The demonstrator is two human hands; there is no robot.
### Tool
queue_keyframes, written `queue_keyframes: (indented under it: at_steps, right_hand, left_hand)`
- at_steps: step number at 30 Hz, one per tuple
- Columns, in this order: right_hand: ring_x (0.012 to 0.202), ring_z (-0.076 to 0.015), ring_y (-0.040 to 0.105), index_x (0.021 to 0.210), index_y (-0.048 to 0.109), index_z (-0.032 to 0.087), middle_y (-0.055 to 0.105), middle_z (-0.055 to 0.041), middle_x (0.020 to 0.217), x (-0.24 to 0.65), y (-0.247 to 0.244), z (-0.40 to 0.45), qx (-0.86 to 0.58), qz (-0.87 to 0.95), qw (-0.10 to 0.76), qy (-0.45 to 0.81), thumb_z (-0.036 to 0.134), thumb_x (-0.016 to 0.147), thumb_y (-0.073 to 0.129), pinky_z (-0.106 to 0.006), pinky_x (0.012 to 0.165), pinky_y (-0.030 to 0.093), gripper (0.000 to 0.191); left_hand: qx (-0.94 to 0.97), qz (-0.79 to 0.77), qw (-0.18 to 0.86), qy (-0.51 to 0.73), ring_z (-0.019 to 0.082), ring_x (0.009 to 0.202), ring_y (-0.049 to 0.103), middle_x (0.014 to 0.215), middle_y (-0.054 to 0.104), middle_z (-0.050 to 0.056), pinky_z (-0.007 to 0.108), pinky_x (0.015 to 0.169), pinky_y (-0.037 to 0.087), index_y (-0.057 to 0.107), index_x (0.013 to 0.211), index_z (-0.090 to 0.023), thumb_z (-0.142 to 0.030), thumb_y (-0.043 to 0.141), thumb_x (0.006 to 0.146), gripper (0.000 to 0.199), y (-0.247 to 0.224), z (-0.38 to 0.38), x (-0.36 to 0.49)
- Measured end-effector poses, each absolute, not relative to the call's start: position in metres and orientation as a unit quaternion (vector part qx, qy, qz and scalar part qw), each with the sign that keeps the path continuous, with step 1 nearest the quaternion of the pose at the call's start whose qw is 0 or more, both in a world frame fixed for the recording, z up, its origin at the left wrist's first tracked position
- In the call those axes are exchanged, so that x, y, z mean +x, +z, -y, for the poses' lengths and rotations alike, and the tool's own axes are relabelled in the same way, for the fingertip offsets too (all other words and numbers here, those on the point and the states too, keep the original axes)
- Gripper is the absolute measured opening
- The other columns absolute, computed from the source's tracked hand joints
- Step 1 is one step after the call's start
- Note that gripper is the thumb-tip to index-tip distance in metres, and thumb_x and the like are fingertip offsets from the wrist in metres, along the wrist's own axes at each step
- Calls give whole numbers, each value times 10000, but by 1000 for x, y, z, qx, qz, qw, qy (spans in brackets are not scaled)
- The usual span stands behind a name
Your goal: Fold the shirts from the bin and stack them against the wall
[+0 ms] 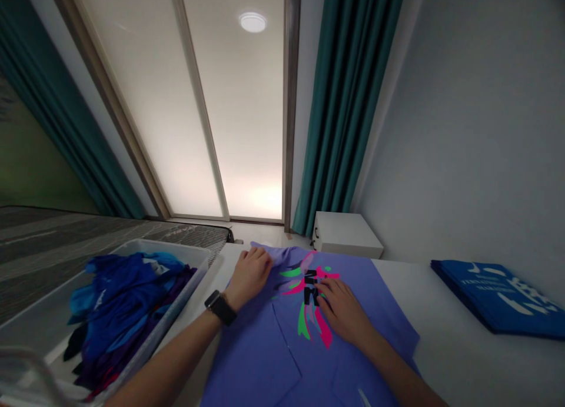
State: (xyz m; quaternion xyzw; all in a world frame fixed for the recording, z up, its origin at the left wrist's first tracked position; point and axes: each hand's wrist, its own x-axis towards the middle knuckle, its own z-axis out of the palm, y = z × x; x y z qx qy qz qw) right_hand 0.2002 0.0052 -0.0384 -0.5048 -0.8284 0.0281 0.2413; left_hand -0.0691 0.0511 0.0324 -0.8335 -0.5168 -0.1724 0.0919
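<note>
A periwinkle T-shirt point(260, 360) lies spread on a white table point(441, 330), with a pink, green and black print point(311, 298) on its front. My left hand point(249, 274) rests on the shirt's far edge, fingers curled over the fabric. A black-strapped watch point(220, 307) sits on that wrist. My right hand point(342, 310) lies flat on the shirt, its fingertips touching the print. Whether my left hand pinches the cloth is hidden.
To the left stands a translucent plastic bin point(194, 266) heaped with dark and bright blue clothes point(128, 313). A folded blue printed garment point(498, 298) lies at the table's right. Beyond the table are a white cabinet point(346, 233) and a grey striped bed point(88, 242).
</note>
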Motion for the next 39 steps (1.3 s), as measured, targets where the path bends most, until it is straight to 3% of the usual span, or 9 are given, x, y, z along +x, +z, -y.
queue_keyframes:
  at_steps: [6, 14, 20, 24, 31, 39]
  right_hand:
    - [1113, -244, 538, 1163, 614, 219, 608, -100, 1170, 199, -33, -2, -505, 830, 237, 22, 245, 954, 448, -420, 973, 436, 268]
    - [1119, -248, 526, 1175, 605, 206, 604, -102, 1183, 199, -32, -2, -509, 830, 227, 31, 251, 962, 437, -425, 980, 428, 274]
    - [1139, -248, 527, 1202, 602, 216, 603, -106, 1202, 199, -32, -3, -512, 826, 233, 31, 249, 953, 444, -437, 1004, 419, 297]
    - [1149, -251, 520, 1205, 603, 215, 602, -109, 1209, 199, -33, -3, -518, 824, 230, 32, 244, 945, 453, -448, 1020, 407, 301]
    - [1159, -256, 505, 1227, 593, 214, 592, -110, 1223, 200, -30, -2, -516, 823, 232, 48, 213, 917, 470, -443, 1025, 397, 333]
    - [1175, -201, 507, 1267, 561, 239, 596, -85, 1234, 225, -18, -20, -526, 800, 271, 99, 176, 915, 426, -374, 1022, 393, 382]
  left_hand:
    - [-876, 465, 24, -129, 203, 879, 530, 887, 617, 40, 355, 803, 347, 644, 835, -200, -236, 436, 978, 255, 6, -22, -64]
    - [-848, 461, -102, -240, 184, 849, 573, 868, 648, 33, 311, 780, 394, 646, 888, -196, -288, 437, 955, 238, 24, -53, -66]
    - [-851, 455, -166, -201, 182, 777, 605, 824, 684, 22, 301, 782, 413, 640, 927, -212, -282, 445, 924, 207, 6, -59, -47]
    - [-823, 450, -241, -248, 178, 763, 612, 836, 697, 25, 275, 727, 440, 632, 889, -203, -285, 439, 912, 211, -7, -56, -43]
    - [-835, 447, -215, -239, 207, 843, 609, 869, 704, 41, 309, 799, 414, 651, 854, -203, -322, 421, 919, 267, -8, -55, -40]
    - [-839, 445, -216, -229, 214, 859, 605, 895, 701, 50, 326, 823, 420, 657, 884, -213, -358, 398, 932, 300, -11, -56, -42]
